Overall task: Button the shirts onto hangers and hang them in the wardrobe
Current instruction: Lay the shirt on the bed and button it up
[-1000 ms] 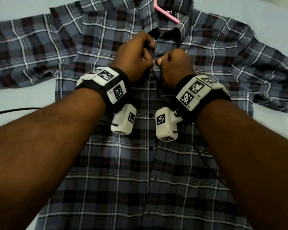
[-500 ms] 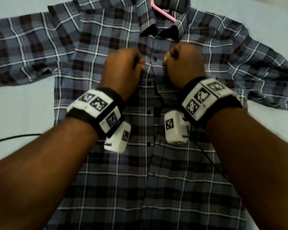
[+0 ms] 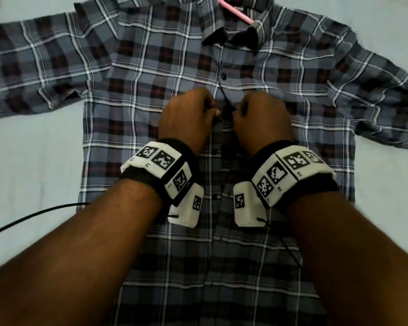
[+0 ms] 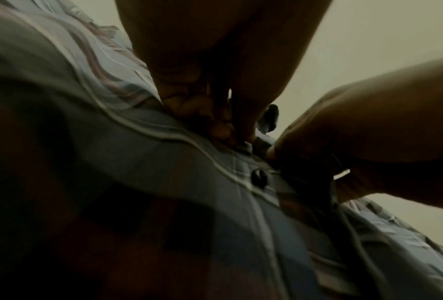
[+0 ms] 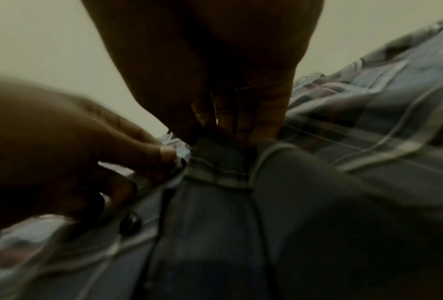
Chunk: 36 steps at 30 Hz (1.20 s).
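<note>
A blue-grey plaid shirt (image 3: 151, 74) lies flat, front up, on a pale sheet, with a pink hanger (image 3: 236, 10) showing at its collar. One dark button (image 3: 223, 77) below the collar is fastened. My left hand (image 3: 189, 116) pinches the left front edge of the shirt (image 4: 163, 162) at mid-chest. Facing it a finger's width away, my right hand (image 3: 259, 118) pinches the right front edge of the shirt (image 5: 317, 182). A dark button (image 4: 259, 178) sits just below my left fingertips, and that button (image 5: 130, 223) shows in the right wrist view too. Further buttons run down the placket.
The pale bed sheet (image 3: 33, 161) spreads on both sides of the shirt. A black cable (image 3: 33, 215) crosses the sheet at the left, and another thin cable (image 3: 290, 252) trails over the shirt by my right forearm. The sleeves lie spread out to either side.
Both hands have moved down the placket from the collar to mid-chest. The button below the collar now shows fastened.
</note>
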Available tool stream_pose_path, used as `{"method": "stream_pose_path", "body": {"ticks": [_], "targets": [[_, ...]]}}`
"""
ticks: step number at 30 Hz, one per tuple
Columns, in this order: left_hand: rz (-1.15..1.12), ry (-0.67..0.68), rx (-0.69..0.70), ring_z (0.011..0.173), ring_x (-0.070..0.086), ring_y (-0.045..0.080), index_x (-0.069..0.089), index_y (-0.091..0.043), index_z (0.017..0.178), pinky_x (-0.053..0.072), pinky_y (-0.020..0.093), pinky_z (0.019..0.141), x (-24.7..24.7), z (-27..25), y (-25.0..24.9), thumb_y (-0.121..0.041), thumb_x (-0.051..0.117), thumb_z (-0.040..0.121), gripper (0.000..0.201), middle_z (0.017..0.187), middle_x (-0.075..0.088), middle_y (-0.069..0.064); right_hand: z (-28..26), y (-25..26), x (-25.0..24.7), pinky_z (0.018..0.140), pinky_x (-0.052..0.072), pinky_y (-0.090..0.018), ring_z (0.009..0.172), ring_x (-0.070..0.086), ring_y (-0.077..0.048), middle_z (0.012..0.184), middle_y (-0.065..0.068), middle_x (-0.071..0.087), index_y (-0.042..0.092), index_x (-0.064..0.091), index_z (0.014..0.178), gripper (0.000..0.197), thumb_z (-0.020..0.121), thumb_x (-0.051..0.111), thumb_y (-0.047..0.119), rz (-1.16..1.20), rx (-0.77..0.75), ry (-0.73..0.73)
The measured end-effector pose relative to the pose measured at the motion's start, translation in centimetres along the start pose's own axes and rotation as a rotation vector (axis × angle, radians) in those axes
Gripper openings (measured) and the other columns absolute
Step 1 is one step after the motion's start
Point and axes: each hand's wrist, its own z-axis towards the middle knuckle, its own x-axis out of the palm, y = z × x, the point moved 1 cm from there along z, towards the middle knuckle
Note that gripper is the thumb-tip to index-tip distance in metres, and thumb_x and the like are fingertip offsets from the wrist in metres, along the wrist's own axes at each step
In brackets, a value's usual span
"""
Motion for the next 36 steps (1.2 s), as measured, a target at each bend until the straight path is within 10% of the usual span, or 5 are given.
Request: {"method": "stream_pose_path", "body": {"ticks": [5,13,19,36], "targets": [[-0.007,0.038,-0.038,0.088,0.065,0.018,0.069,-0.019,0.088,0.054,0.036,0.081,0.0,0.3,-0.2,-0.021,0.071,0.09,0.003,0.089,0.07,-0.003,-0.2,0.2,0.3,0.072,0.039,-0.029,0.094,0.064,-0.028,0.098,-0.009,0.068,0.008,0.064,0.098,0.025,0.099,0.057,0.032,0.164,0.054,0.018],[-0.432,0.153,-0.133,0.049,0.054,-0.001,0.071,-0.02,0.084,0.05,0.017,0.056,-0.4,0.0,1.0,-0.005,0.072,0.091,0.016,0.068,0.065,0.0,-0.7,-0.2,1.3,0.056,0.037,-0.024,0.051,0.046,-0.008,0.055,0.006,0.05,0.02,0.055,0.058,0.041,0.099,0.058,0.013,0.573,0.153,0.089],[-0.486,0.187,-0.15,0.049,0.056,-0.003,0.072,-0.018,0.085,0.05,0.015,0.055,-0.7,0.0,0.8,-0.004,0.074,0.089,0.015,0.066,0.067,-0.004,-1.0,0.0,1.4,0.07,0.057,-0.035,0.072,0.067,-0.017,0.074,-0.001,0.069,0.019,0.07,0.075,0.022,0.096,0.063,0.013,0.627,0.139,0.066],[-0.463,0.187,-0.136,0.054,0.065,0.002,0.067,-0.02,0.083,0.053,0.019,0.056,-0.1,-0.1,1.4,-0.005,0.079,0.084,0.019,0.068,0.07,0.002,-0.7,-0.2,1.7,0.085,0.059,-0.039,0.084,0.07,-0.012,0.085,0.005,0.073,0.025,0.074,0.08,0.012,0.09,0.072,0.018,0.611,0.108,0.062]]}}
